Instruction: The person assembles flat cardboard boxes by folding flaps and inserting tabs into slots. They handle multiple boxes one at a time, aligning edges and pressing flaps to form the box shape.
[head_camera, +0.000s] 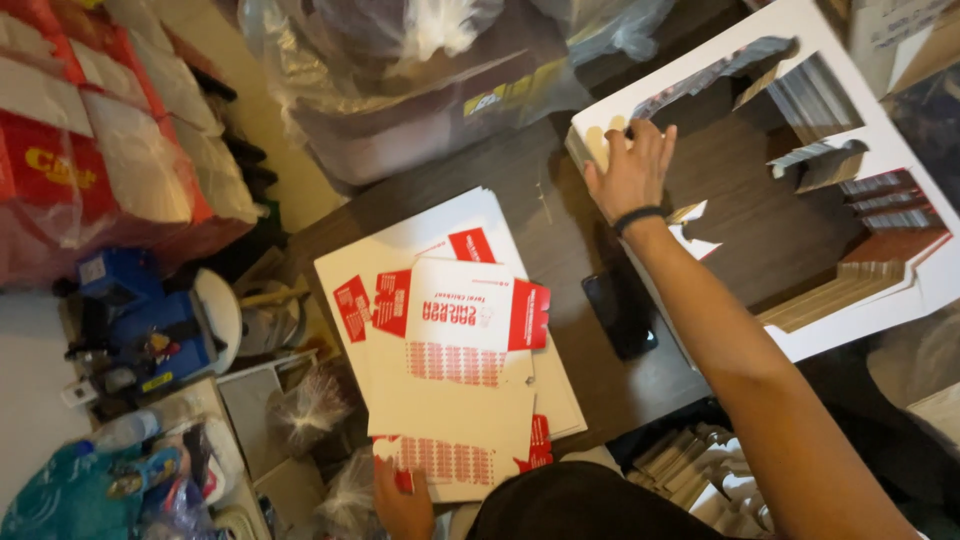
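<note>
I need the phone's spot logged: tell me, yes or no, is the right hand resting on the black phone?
No: the right hand lies on the white cardboard sheets, with the black phone apart on the dark table.

Right arm is stretching far forward and up across the view, bare forearm running diagonally from the lower right. Right hand (632, 172) is lying palm down, fingers spread and slightly curled, fingertips pressing over the near corner of the white cardboard sheet (700, 75). A dark band is circling the right wrist (638, 217). Left hand (402, 503) is showing low in the view, well apart from that sheet, close to the body; thumb and fingers are pinching shut. Left arm is mostly hiding below the frame edge.
</note>
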